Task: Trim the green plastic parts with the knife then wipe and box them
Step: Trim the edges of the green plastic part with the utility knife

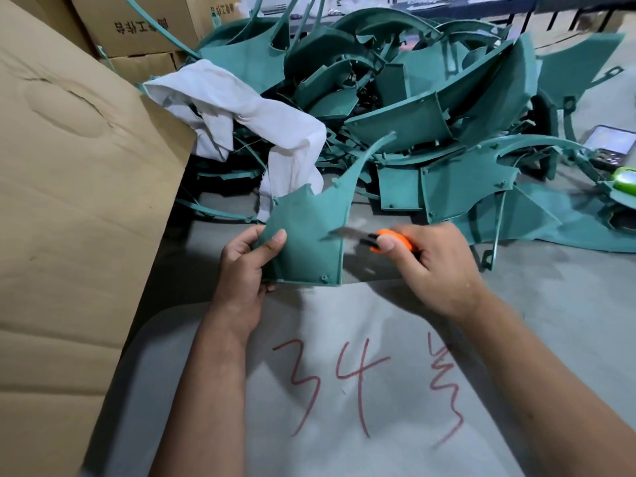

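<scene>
left hand pinching a flat green plastic part by its left edge, right hand gripping an orange-handled utility knife, blade on the part's right edge, pile of green plastic parts far behind

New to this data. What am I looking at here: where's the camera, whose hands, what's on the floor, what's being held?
There is no robot here. One wide-angle camera sits on a person's head and looks forward and down, so the two bare arms reaching in from the bottom are the wearer's own.

The left hand grips a green plastic part by its left edge. The right hand holds an orange knife, its blade against the part's right edge; the blade is blurred.

Behind lies a pile of green parts with a white cloth draped over its left side. A cardboard sheet stands at the left, with cardboard boxes behind it. At the bottom is a grey surface with red writing.
</scene>
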A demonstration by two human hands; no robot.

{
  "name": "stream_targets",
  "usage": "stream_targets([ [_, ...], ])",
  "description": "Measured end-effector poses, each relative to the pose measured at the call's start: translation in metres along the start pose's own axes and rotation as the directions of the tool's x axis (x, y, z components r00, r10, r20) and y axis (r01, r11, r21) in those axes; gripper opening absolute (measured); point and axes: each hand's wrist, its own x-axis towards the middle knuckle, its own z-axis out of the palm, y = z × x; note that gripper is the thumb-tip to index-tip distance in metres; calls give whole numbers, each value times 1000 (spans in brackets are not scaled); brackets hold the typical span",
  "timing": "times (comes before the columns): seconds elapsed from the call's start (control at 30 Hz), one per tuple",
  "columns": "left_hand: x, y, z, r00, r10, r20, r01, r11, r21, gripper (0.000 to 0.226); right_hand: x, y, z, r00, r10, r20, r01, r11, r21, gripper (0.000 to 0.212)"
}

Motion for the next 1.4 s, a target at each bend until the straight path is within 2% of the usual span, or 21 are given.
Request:
stream_targets([
  [0.13, -2, -1, 0, 994, 14, 112, -17, 1000, 25, 11, 4, 5, -5, 956, 192, -221, -198, 980, -2, 65],
  [0.3, -3, 0, 0, 979, 51, 196, -63, 997, 55, 3, 6, 24, -6, 838, 459, -295, -484, 875, -16, 68],
  [0.4, -2, -1, -3, 976, 64, 206, -75, 996, 46, 3, 6, 34, -6, 791, 507, -342, -548, 836, -27, 62],
  [0.53, -1, -1, -5, 990, 90, 107, -85, 995, -47, 2, 5, 36, -4, 753, 527, -393, -596, 800, -69, 52],
  [0.6, -2, -3, -1, 991, 120, 54, -114, 989, -94, 4, 4, 28, -2, 771, 486, -412, -547, 837, -36, 48],
  [0.67, -3, -6, 7, 984, 177, -9, -177, 978, -108, 4, 3, 16, -1, 811, 390, -436, -412, 910, 47, 47],
  [0.8, -6, -10, 15, 962, 255, -97, -260, 965, -38, 4, 0, -3, 6, 904, 208, -373, -182, 978, 104, 44],
  [0.93, -6, -13, 14, 954, 294, -60, -297, 953, -52, 4, -1, -11, 15, 955, 116, -272, -98, 992, 79, 39],
  [1.03, -9, -12, 20, 961, 274, -23, -274, 943, -189, 21, -2, -11, 14, 976, 37, -216, -23, 997, 67, 32],
  [1.13, -9, -9, 28, 974, 226, -9, -216, 921, -325, 36, -4, -10, 14, 996, -21, -91, 27, 998, 65, 31],
  [1.3, -11, 1, 31, 977, 199, -76, -213, 925, -313, 24, -4, -11, 13, 992, -80, 102, 75, 996, 47, 33],
  [1.4, -13, 7, 29, 980, 184, -68, -197, 921, -337, 20, -4, -11, 16, 984, -87, 155, 83, 996, 33, 32],
])
